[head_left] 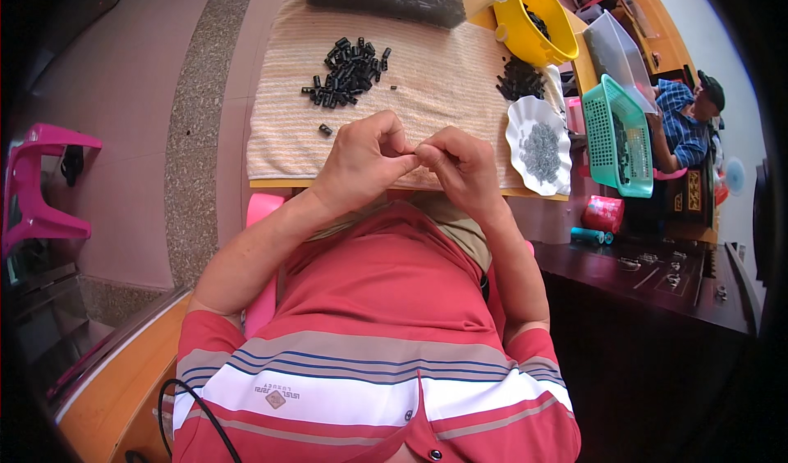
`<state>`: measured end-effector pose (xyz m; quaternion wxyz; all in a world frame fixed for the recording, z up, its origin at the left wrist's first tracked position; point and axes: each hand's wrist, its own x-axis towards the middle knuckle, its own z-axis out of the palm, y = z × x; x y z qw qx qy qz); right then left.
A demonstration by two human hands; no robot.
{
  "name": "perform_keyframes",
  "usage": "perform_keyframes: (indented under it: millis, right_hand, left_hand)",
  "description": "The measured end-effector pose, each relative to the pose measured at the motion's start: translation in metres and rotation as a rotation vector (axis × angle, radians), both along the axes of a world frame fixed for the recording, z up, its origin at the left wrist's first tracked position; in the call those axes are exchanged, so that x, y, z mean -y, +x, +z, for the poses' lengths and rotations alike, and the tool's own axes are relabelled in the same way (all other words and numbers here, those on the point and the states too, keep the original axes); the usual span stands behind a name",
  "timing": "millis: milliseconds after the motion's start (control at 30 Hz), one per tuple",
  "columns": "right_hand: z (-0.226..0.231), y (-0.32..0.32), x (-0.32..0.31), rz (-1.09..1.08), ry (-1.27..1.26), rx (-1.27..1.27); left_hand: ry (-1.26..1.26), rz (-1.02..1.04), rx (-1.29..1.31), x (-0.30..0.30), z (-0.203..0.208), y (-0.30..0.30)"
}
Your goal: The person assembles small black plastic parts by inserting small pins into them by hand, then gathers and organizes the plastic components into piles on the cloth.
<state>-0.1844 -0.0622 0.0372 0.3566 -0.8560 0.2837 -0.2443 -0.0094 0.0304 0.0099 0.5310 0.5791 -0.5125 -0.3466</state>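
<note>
My left hand (368,156) and my right hand (461,166) meet over the near edge of a towel-covered table, fingertips pinched together. Whatever small piece lies between them is too hidden to name. Beyond my left hand is a heap of short black cylindrical parts (349,73). One loose black cylinder (325,130) lies just past my left wrist, and a tiny dark piece (393,87) rests farther out. To the right of my right hand, a white scalloped dish (555,182) holds many small clear or silvery pieces (542,151).
A clear bin (447,11) of black parts stands at the far edge. At the far right are a yellow basin (525,43), a small black pile (519,79) and a green basket (603,147). Another person (681,118) sits beyond. A pink stool (41,184) stands left.
</note>
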Motion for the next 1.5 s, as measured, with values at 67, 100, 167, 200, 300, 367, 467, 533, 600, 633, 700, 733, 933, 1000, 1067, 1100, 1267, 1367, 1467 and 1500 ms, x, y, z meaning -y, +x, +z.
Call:
perform_keyframes:
  millis: [67, 100, 167, 200, 300, 367, 467, 533, 600, 633, 700, 733, 933, 1000, 1067, 1100, 1267, 1367, 1467, 1500]
  right_hand:
    - [-0.003, -0.002, 0.004, 0.130, -0.117, 0.122]
    - [-0.003, -0.003, 0.005, 0.129, -0.117, 0.122]
    - [-0.003, -0.004, 0.005, 0.144, -0.095, 0.109]
    - [-0.003, -0.005, 0.005, 0.143, -0.095, 0.109]
    - [-0.005, -0.006, 0.004, 0.125, -0.026, 0.118]
    - [-0.005, -0.006, 0.004, 0.126, -0.088, 0.126]
    - [-0.001, -0.005, 0.001, 0.155, -0.249, 0.158]
    - [0.001, -0.008, -0.005, 0.150, -0.235, 0.101]
    - [0.000, -0.008, -0.008, 0.146, -0.222, 0.044]
    - [-0.003, -0.007, -0.009, 0.117, -0.323, 0.027]
    - [-0.006, -0.003, -0.011, 0.084, -0.426, 0.008]
    - [-0.008, 0.000, -0.012, 0.056, -0.480, 0.024]
    - [-0.014, 0.009, -0.013, -0.006, -0.637, 0.087]
    - [-0.015, 0.011, -0.012, -0.002, -0.663, 0.090]
    - [-0.015, 0.011, -0.011, 0.023, -0.678, 0.119]
    - [-0.014, 0.011, -0.012, 0.020, -0.685, 0.120]
    - [-0.011, 0.011, -0.014, 0.060, -0.598, 0.141]
    - [-0.008, 0.010, -0.015, 0.058, -0.573, 0.143]
    - [-0.009, 0.006, -0.010, 0.077, -0.475, 0.155]
    - [-0.007, 0.004, -0.008, 0.081, -0.411, 0.125]
  left_hand:
    - [0.036, -0.100, -0.233, 0.002, -0.006, 0.001]
    - [0.036, -0.102, -0.232, 0.002, -0.006, 0.002]
    - [0.058, -0.160, -0.358, 0.003, -0.006, 0.002]
    - [0.058, -0.161, -0.357, 0.003, -0.005, 0.002]
    - [0.086, -0.199, -0.491, 0.002, -0.001, 0.003]
    - [0.080, -0.228, -0.615, 0.003, -0.003, 0.004]
    - [0.091, -0.238, -0.661, 0.002, -0.001, 0.007]
    - [0.103, -0.241, -0.658, 0.002, 0.000, 0.010]
    - [0.116, -0.245, -0.655, 0.002, 0.000, 0.010]
    - [0.118, -0.224, -0.673, 0.002, 0.001, 0.009]
    - [0.118, -0.206, -0.691, 0.002, 0.001, 0.009]
    - [0.119, -0.206, -0.719, 0.003, 0.001, 0.009]
    - [0.117, -0.197, -0.725, 0.005, 0.000, 0.007]
    - [0.132, -0.196, -0.729, 0.006, -0.002, 0.008]
    - [0.112, -0.169, -0.732, 0.006, -0.004, 0.008]
    - [0.107, -0.173, -0.729, 0.006, -0.004, 0.008]
    - [0.132, -0.191, -0.715, 0.003, -0.003, 0.010]
    - [0.150, -0.212, -0.714, 0.002, 0.003, 0.009]
    - [0.137, -0.216, -0.679, 0.004, 0.000, 0.009]
    - [0.145, -0.197, -0.659, 0.004, 0.002, 0.008]
